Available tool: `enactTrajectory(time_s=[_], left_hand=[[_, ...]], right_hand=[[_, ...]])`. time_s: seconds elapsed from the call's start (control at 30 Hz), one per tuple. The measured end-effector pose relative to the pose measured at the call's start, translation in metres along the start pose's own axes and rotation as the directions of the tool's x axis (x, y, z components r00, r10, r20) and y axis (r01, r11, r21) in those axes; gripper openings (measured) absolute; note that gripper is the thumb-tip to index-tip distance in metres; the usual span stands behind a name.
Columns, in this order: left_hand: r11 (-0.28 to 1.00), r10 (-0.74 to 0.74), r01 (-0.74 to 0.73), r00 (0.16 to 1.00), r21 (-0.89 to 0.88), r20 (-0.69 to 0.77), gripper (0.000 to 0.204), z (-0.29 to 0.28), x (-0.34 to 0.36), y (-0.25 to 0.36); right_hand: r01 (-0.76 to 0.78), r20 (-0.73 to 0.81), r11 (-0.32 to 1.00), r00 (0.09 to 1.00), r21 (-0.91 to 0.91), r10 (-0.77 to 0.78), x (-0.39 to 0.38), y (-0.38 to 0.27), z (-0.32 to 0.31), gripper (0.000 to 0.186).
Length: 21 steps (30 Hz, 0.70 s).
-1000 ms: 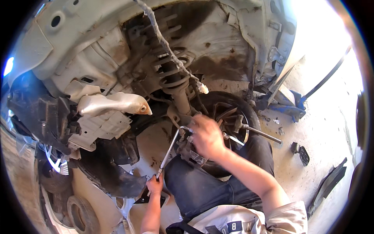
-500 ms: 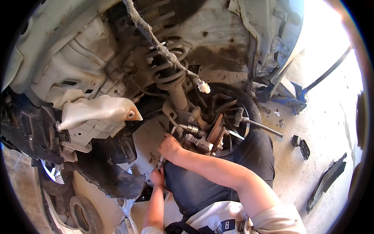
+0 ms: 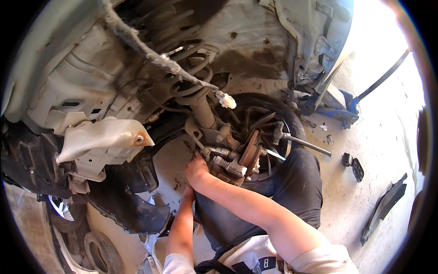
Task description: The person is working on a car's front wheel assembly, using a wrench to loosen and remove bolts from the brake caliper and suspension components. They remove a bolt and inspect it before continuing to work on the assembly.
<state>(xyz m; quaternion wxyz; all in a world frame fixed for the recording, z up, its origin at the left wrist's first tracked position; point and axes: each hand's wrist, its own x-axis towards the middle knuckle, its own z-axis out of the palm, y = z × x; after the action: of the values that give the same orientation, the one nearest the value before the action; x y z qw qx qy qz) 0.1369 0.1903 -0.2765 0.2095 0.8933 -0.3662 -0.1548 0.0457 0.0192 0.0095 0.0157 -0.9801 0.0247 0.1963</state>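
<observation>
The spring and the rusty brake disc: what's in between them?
In the head view, the strut tube runs down from the spring to the knuckle, just left of the disc. A white connector dangles beside it.

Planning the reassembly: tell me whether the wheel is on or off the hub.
Off. The brake disc and strut stand bare in the wheel arch, and the right hand reaches straight to the hub.

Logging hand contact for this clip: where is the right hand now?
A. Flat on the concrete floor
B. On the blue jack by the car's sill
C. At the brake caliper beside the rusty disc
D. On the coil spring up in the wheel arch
C: the right hand is pressed against the brake caliper just left of the disc, well below the coil spring.
</observation>
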Motion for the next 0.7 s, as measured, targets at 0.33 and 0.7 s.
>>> enactTrajectory(time_s=[0.33,0.7], left_hand=[[0.997,0.019,-0.024,0.997,0.068,0.074,0.028,-0.016,0.017,-0.014],[0.984,-0.145,0.168,0.949,0.061,-0.281,0.025,-0.093,-0.057,0.035]], right_hand=[[-0.093,-0.016,0.996,0.995,0.014,0.094,0.011,-0.004,0.008,0.036],[-0.075,-0.301,0.987,0.947,0.14,0.115,-0.008,-0.001,0.003,0.03]])
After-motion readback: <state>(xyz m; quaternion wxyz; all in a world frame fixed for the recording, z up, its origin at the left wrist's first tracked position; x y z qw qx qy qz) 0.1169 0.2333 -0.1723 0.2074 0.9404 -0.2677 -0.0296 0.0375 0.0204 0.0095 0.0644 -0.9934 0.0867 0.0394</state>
